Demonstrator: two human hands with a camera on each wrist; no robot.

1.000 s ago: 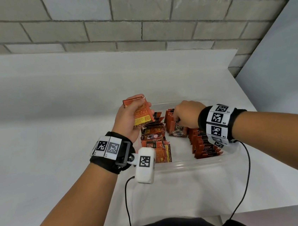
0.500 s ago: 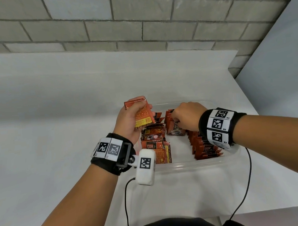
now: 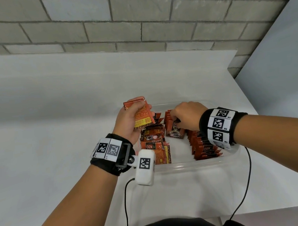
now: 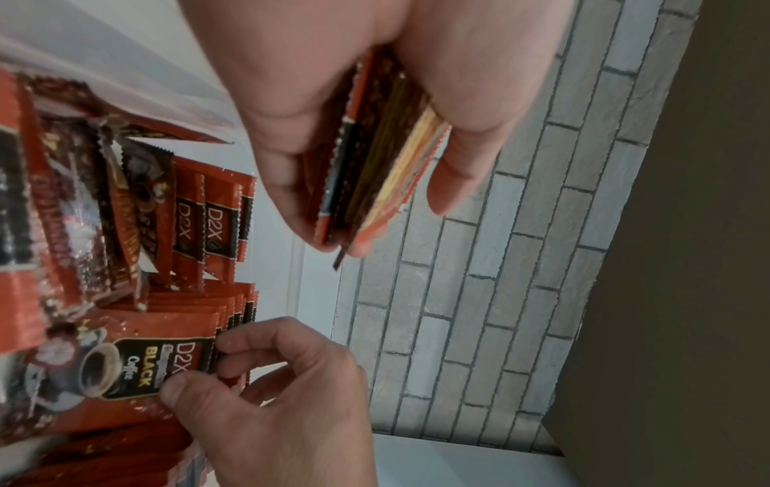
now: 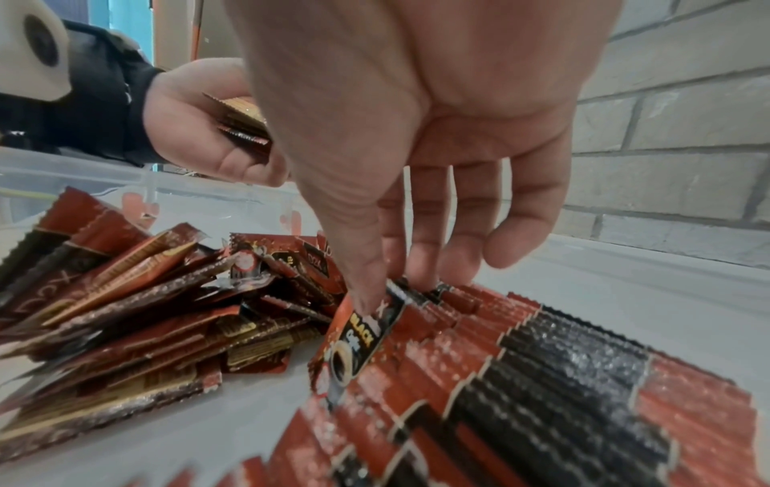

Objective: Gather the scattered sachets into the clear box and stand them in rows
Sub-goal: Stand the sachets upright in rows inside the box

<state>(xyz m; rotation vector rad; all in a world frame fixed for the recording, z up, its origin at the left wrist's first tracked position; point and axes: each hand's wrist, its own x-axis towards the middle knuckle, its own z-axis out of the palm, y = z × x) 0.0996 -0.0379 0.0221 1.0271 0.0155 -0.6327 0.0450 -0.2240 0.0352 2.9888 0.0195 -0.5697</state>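
Left hand (image 3: 129, 123) raised just above the left end of the clear box (image 3: 190, 164), fingers and thumb curled round a small stack of sachets (image 3: 142, 116), held flat together and edge-up. Probably kept there as a ready supply, close to where the next piece goes.

Right hand (image 3: 186, 115) down inside the box, thumb and fingertips (image 4: 233, 342) pinching the top edge of one sachet (image 3: 175, 130), printed face toward the camera, at the far end of the right-hand row (image 3: 204, 144). Likely being set upright and pressed against its neighbours so that the row stands and does not slump.

Right-hand row packed tight, leaning slightly, running from near wall toward far wall. To its left, a looser pile of sachets (image 5: 137, 316), overlapping at mixed angles, not yet in order. A few more standing near the far wall (image 4: 208, 224).

Bare strip of box floor between row and pile. White table (image 3: 53, 123) beneath, brick wall (image 3: 135, 22) behind, wrist bands and cables trailing toward the body. No stray sachets visible on the table. Loose pile crowding the left half, apt to topple into the gap; left forearm and wrist camera (image 3: 145, 168) hanging over the near-left corner.
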